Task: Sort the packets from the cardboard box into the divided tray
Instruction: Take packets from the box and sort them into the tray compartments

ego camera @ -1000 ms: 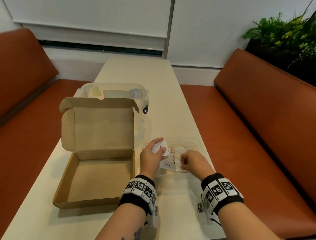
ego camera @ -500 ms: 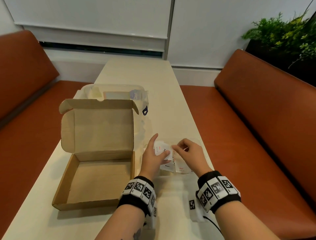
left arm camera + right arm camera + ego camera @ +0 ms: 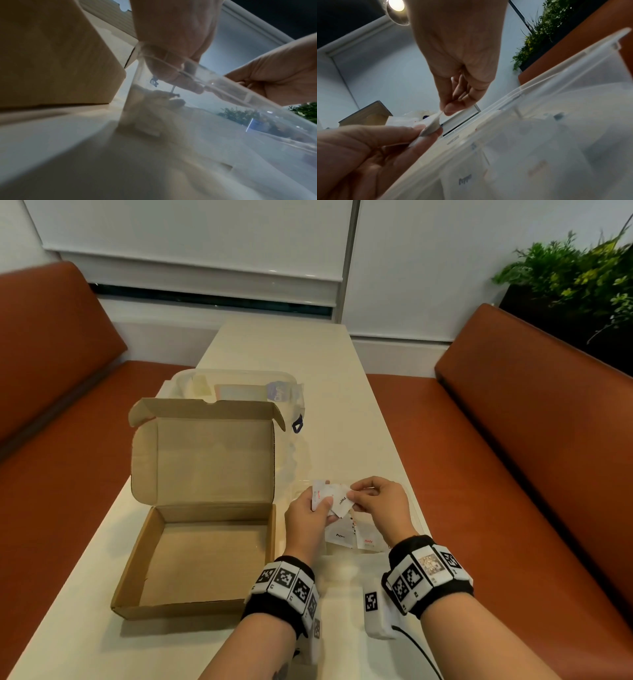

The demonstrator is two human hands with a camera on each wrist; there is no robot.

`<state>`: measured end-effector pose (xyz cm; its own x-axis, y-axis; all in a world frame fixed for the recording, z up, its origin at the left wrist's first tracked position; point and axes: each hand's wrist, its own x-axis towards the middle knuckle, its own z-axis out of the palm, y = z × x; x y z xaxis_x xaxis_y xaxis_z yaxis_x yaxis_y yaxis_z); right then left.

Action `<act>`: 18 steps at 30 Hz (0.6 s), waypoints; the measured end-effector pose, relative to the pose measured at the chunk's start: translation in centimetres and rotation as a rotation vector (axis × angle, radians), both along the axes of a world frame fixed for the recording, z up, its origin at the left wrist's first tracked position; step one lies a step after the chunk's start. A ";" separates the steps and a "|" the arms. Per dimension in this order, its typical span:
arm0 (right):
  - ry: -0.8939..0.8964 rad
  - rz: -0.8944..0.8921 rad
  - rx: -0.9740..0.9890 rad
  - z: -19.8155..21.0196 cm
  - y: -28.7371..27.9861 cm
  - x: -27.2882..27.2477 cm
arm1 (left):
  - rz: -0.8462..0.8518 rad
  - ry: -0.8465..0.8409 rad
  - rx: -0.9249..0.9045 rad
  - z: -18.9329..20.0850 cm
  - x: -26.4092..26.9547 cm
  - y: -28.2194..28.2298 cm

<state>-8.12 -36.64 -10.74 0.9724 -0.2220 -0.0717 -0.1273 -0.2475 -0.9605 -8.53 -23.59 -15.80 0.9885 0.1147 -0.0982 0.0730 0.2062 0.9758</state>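
The cardboard box (image 3: 205, 559) lies open on the left of the table, and I see nothing inside it. To its right sits the clear divided tray (image 3: 415, 517), holding a Pepper packet (image 3: 339, 537) and a Salt packet (image 3: 369, 542). My left hand (image 3: 323, 505) grips a small fan of white packets (image 3: 320, 494) above the tray. My right hand (image 3: 352, 495) pinches the corner of the front packet (image 3: 339, 501). The right wrist view shows that pinch (image 3: 443, 111) on the packet (image 3: 433, 121) over the tray rim (image 3: 539, 93).
A clear lidded container (image 3: 239, 385) stands behind the box's raised lid (image 3: 212, 453). A white tagged device (image 3: 375, 607) with a cable lies by my right wrist. Orange benches flank the narrow table (image 3: 342, 405); a plant (image 3: 575, 275) is at the back right.
My right hand rose from the tray to the packets in my left hand and took hold of one by its corner. The left hand shifted slightly right with its packets.
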 end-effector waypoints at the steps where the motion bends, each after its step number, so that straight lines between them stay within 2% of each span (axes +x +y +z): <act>1: -0.012 -0.001 -0.032 0.0 0.0 0.1 | 0.028 -0.006 0.001 0.0 0.0 0.0; 4: -0.037 0.043 -0.158 0.3 -0.2 0.3 | 0.100 -0.010 -0.007 -0.2 0.1 0.1; 8: -0.044 0.128 -0.273 0.9 0.2 0.5 | 0.024 0.041 -0.065 -0.1 0.3 -0.1; 12: -0.053 0.056 -0.161 0.6 0.8 0.4 | 0.040 0.067 -0.105 -0.1 0.4 -0.1; 16: 0.086 0.071 -0.014 0.2 0.8 -0.3 | 0.076 0.059 -0.101 -0.3 0.4 0.0; 18: 0.073 0.071 -0.068 0.0 0.5 -0.3 | 0.101 0.031 -0.067 -0.3 0.4 0.0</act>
